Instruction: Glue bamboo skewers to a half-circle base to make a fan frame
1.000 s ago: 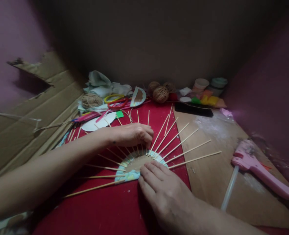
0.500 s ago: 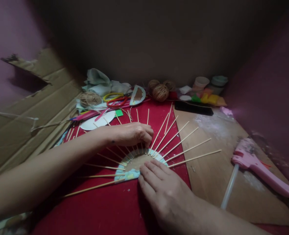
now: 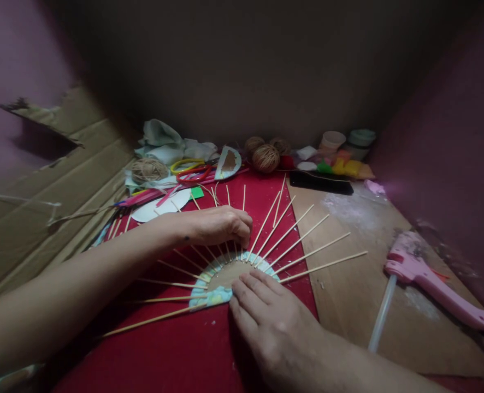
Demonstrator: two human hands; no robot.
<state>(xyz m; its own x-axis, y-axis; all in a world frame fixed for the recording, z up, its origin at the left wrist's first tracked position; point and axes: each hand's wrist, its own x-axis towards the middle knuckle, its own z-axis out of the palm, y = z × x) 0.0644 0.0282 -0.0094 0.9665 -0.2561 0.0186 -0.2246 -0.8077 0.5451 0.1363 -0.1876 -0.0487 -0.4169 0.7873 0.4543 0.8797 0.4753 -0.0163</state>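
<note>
In the head view, I can see the half-circle of brown card with a pale blue and yellow edge (image 3: 225,278) lying on the bright red sheet (image 3: 176,349), in the middle and between my two hands. Thin, straight sticks of pale wood (image 3: 284,235) spread out from its round edge like sun rays. My right hand (image 3: 272,314) is open and flat, palm down, with its fingers resting on the right part of the card, and it isn't gripping anything. My left hand (image 3: 229,226) is over the sticks behind the card, with its fingers curled down. Its tips are by the inner end of one stick, but I can't tell if they pinch it. To the right, a pink plastic glue gun (image 3: 434,286) with a clear glue stick (image 3: 382,314) lies on the brown wooden board (image 3: 348,295). At the back are round balls of brown string (image 3: 265,158) and a flat black bar (image 3: 322,183).
</note>
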